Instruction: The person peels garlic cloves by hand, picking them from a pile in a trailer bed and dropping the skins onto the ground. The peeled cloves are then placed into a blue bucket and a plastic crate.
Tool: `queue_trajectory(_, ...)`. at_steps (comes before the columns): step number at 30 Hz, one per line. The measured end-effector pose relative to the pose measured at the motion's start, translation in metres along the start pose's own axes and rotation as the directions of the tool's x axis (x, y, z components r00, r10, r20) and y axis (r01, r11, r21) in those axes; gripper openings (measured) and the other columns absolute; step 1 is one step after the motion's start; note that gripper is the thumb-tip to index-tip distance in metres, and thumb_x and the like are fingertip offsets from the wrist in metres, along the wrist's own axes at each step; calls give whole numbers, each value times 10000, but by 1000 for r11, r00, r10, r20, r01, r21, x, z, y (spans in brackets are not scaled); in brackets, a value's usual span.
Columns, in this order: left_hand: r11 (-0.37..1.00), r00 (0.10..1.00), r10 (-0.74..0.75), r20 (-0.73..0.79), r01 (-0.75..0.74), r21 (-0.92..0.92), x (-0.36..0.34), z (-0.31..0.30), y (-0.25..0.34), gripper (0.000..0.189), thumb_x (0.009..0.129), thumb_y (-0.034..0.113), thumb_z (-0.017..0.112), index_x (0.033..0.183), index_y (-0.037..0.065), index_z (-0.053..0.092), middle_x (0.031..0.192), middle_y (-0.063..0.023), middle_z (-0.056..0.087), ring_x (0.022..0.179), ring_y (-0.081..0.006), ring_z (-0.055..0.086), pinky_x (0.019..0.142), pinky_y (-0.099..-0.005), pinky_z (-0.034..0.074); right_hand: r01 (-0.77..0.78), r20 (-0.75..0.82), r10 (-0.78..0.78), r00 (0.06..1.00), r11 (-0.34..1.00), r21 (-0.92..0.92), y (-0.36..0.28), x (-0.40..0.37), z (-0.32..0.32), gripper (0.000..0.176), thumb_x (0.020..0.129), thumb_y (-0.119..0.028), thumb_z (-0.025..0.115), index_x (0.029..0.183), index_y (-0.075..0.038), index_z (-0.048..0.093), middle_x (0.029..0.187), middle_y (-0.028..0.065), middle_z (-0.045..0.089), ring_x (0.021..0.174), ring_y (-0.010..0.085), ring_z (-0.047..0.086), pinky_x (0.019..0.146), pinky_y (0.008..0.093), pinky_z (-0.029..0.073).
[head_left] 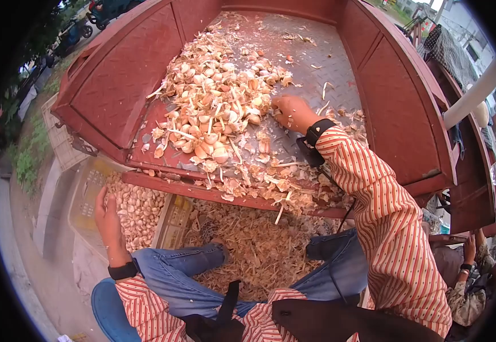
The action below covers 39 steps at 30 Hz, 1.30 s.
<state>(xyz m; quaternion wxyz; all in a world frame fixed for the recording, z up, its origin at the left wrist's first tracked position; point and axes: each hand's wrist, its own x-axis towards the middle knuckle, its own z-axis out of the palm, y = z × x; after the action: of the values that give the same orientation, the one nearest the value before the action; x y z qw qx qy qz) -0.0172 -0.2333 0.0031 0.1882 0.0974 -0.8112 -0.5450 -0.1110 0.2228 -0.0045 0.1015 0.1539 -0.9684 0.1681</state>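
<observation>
A heap of garlic cloves and loosened bulbs (219,97), mixed with dry skins and stalks, lies on the red metal truck bed (310,54). At the right edge of that heap is my right hand (294,113), its fingers curled down and inward against the garlic; whatever they hold is hidden. Low on the left, my left hand (108,222) is held with fingers stretched upward and nothing seen in it. It is beside a pale plastic crate (85,199) filled with separated garlic cloves (140,208).
Red side walls (402,108) enclose the bed, and its front lip (202,191) carries skins. Stalks and peelings (253,251) cover the ground between my legs. A grey pole (476,94) slants in at right. Another person's hand (469,249) shows at the far right.
</observation>
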Motion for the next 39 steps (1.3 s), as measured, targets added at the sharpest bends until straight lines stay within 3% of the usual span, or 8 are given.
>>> queue_trajectory(2, 991, 997, 71, 24, -73, 115, -9, -4, 21, 307, 920, 183, 470, 1163, 4, 529, 1111, -101, 570, 991, -108, 531, 802, -236, 431, 40, 54, -37, 998, 998, -46, -5, -3, 1, 164, 681, -78, 590, 829, -9, 573, 756, 199, 594, 765, 377, 583, 663, 434, 460)
queue_trajectory(6, 886, 887, -52, 459, 253, -388, -56, 61, 77, 296, 910, 129, 497, 1173, -6, 513, 1064, -83, 587, 883, -117, 593, 739, -212, 470, -176, 90, 153, 984, 908, 381, -39, -39, -18, 201, 745, -113, 638, 896, 3, 571, 756, 108, 614, 737, 221, 617, 663, 325, 482)
queue_trajectory(9, 867, 739, 22, 673, 321, -382, -87, 128, 93, 317, 911, 133, 500, 1195, -8, 493, 1027, -95, 597, 853, -132, 613, 700, -206, 490, -184, 113, 174, 978, 478, 859, -65, -75, -19, 206, 812, -74, 616, 995, -4, 552, 860, 49, 624, 775, 133, 609, 695, 274, 495)
queue_trajectory(15, 657, 693, 54, 719, 517, -548, -130, 188, 106, 347, 909, 144, 521, 1217, -10, 482, 1032, -91, 598, 854, -138, 618, 724, -236, 517, -99, 88, 92, 992, 122, 988, -100, -115, -20, 219, 830, -9, 592, 1040, -22, 531, 950, 11, 563, 870, 82, 563, 793, 235, 474)
queue_trajectory(20, 578, 767, 38, 641, 506, -640, -141, 181, 93, 242, 878, 74, 561, 1104, -12, 557, 954, -62, 622, 844, -122, 617, 731, -226, 518, 29, -105, 100, 989, 577, 817, -116, -123, -28, 113, 826, -60, 615, 932, -22, 600, 867, 33, 566, 796, 104, 561, 642, 249, 467)
queue_trajectory(28, 758, 919, 211, 334, 62, -650, -152, 179, 87, 133, 824, -31, 601, 954, -9, 618, 960, -77, 626, 871, -104, 582, 763, -220, 481, -126, 32, 143, 989, 719, 684, -134, -120, -34, 160, 848, -140, 599, 856, -8, 507, 704, 122, 585, 617, 189, 570, 561, 313, 444)
queue_trajectory(31, 713, 924, 160, 348, 135, -688, -152, 179, 84, 137, 819, -34, 606, 954, -10, 620, 990, -85, 622, 900, -112, 575, 782, -224, 472, 22, -79, 35, 996, 784, 621, -137, -116, -34, 138, 853, -130, 585, 864, -12, 514, 694, 120, 577, 616, 199, 569, 557, 325, 441)
queue_trajectory(39, 676, 908, 94, 409, 243, -696, -151, 167, 90, 137, 842, 15, 596, 976, -13, 596, 910, -71, 635, 774, -91, 599, 705, -197, 488, -114, 116, 14, 993, 328, 938, -137, -125, -38, 102, 890, -118, 537, 893, -18, 514, 716, 6, 512, 642, 62, 446, 565, 230, 390)
